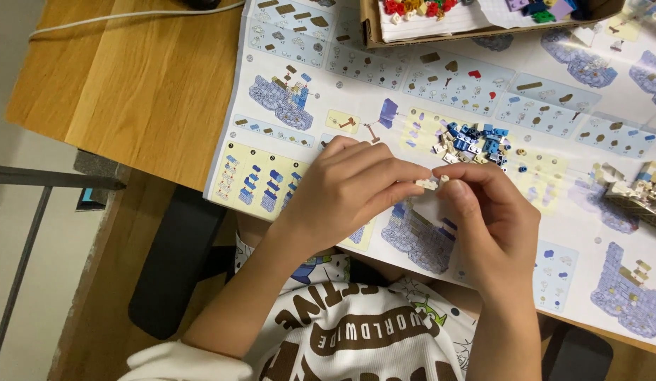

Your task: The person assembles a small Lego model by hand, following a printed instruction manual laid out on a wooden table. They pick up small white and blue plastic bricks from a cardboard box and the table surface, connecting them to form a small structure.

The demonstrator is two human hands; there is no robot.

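- Your left hand and right hand meet over the near middle of the instruction sheet, just above the worktop.
- Between them sits a small cream piece, pinched from both sides: the left fingers close narrow on its left end, the right fingers close narrow on its right end.
- The piece lies with its long axis running left to right, roughly level, one end pointing at each hand. It is too small to tell whether it is one brick or two being joined.
- To work this well, keep the pinch light and at the very ends, so the middle of the piece stays in view.
- Hold both wrists steady over the sheet; if the piece slips, it lands on paper and not on the floor.
- Press straight along the long axis, not at a slant, so the studs seat evenly.
- The loose pile of blue and cream bricks lies just beyond your fingertips, near but apart from the piece; keep your knuckles clear of it.
- A half-built tan and grey model rests on the sheet at the far right, well apart from your hands.
- A cardboard box with coloured bricks stands at the far edge.
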